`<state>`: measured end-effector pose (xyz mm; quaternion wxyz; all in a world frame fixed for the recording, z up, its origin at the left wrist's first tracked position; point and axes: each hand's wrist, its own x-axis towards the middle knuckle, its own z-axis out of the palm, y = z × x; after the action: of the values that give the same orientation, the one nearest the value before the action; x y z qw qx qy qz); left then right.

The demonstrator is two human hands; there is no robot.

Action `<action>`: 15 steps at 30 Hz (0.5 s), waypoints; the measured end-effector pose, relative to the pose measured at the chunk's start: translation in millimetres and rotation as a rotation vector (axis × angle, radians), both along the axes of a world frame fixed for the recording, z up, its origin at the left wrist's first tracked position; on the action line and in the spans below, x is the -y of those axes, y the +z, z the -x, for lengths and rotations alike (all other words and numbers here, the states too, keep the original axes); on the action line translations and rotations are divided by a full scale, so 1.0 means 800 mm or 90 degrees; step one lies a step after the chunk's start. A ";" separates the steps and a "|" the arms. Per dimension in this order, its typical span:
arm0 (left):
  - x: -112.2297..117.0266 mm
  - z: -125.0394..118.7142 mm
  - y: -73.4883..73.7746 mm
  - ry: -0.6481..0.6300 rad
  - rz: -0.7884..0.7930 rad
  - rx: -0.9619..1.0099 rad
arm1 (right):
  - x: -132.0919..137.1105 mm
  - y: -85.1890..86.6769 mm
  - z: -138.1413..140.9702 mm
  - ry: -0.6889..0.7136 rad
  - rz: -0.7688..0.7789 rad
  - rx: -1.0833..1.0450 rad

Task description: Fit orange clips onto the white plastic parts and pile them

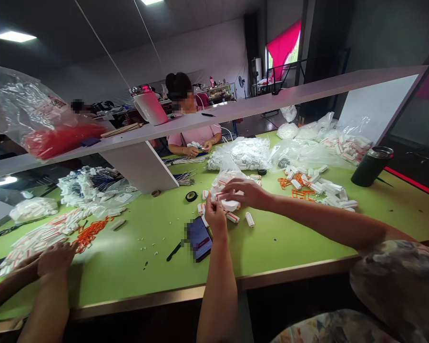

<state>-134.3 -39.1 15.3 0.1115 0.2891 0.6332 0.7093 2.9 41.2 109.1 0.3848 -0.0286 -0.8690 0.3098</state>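
Note:
My left hand (216, 216) is raised over the green table, its thumb and fingers pinched together. Fingertips of my right hand (248, 193) reach in from the right and meet it, closed on a small white plastic piece with an orange-red stripe (220, 195), partly hidden by the fingers. Beneath and around both hands lie several more white striped pieces (232, 217), one of them apart to the right (249, 219). A clear plastic bag (230, 169) rests just behind my hands. Left of my left wrist is a phone (200, 240).
A roll of black tape (191, 196) lies left of my hands. To the right are white pieces with orange parts (302, 183) and a dark flask (372, 166). A co-worker's hands (55, 259) are at the left pile. A raised shelf (236, 110) crosses the table; another person (195, 133) sits behind.

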 end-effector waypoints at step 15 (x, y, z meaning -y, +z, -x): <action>0.000 0.000 0.001 0.029 -0.020 -0.047 | -0.037 -0.144 -0.029 -0.224 -0.185 0.334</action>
<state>-134.1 -39.3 16.1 0.0673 0.3019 0.6322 0.7104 26.0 70.7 -5.8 0.1956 -0.2018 -0.9551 0.0936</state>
